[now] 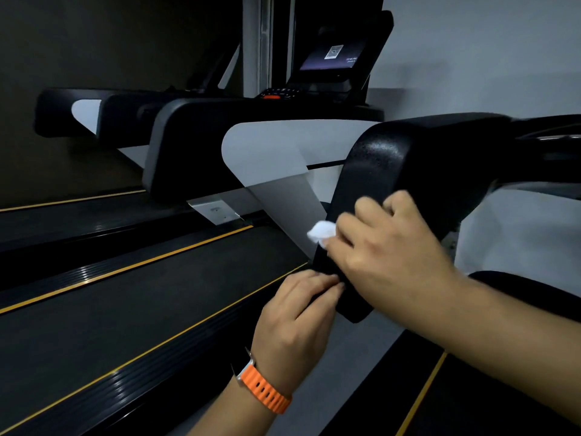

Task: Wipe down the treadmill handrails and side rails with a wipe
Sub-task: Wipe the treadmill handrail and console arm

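Beside a grey wall, the right hand (386, 243) clutches the wipe (320, 232) against the handrail (393, 165), the left hand (298, 313) grips its lower end; the side rails (94, 275) seem not yet done.

The right hand (386, 243) presses a white wipe (321, 231) onto the black handrail (377, 177); the left hand (298, 313) grips its end.

Most of the wipe (321, 232) is hidden under the right hand (386, 243); only a white corner shows. The handrail (408, 171) runs off the right edge. The writing on the screen (333, 56), upper centre, is too small to read.
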A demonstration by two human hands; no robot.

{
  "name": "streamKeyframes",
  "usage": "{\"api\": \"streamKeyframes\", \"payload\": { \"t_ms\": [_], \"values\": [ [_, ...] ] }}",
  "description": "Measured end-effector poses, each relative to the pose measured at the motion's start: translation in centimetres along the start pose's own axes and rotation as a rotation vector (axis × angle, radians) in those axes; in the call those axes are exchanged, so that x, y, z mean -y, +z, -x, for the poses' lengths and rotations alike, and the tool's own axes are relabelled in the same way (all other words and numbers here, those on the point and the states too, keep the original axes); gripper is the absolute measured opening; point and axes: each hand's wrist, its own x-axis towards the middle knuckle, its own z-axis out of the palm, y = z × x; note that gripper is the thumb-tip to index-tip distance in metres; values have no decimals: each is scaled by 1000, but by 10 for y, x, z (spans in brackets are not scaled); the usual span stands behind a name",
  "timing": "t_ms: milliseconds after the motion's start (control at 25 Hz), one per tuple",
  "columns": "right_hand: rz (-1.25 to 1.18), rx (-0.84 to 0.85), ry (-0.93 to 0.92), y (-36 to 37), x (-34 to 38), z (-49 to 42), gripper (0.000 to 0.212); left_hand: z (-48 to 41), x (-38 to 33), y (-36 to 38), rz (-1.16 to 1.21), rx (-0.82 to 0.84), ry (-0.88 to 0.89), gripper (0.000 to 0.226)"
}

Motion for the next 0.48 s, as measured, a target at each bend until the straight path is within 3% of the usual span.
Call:
{"api": "streamKeyframes", "payload": {
  "t_ms": [120, 280, 360, 480],
  "values": [
    [-88, 16, -104, 1, 21, 21, 25, 18, -1, -1, 12, 12, -21, 28],
    [-105, 81, -243, 2, 13, 19, 22, 23, -5, 0, 28, 25, -53, 22],
    [-73, 71, -208, 0, -14, 5, 19, 17, -8, -1, 29, 42, -62, 17],
    [14, 43, -14, -6, -60, -24, 14, -2, -12, 2, 42, 44, -95, 20]
  ]
}}
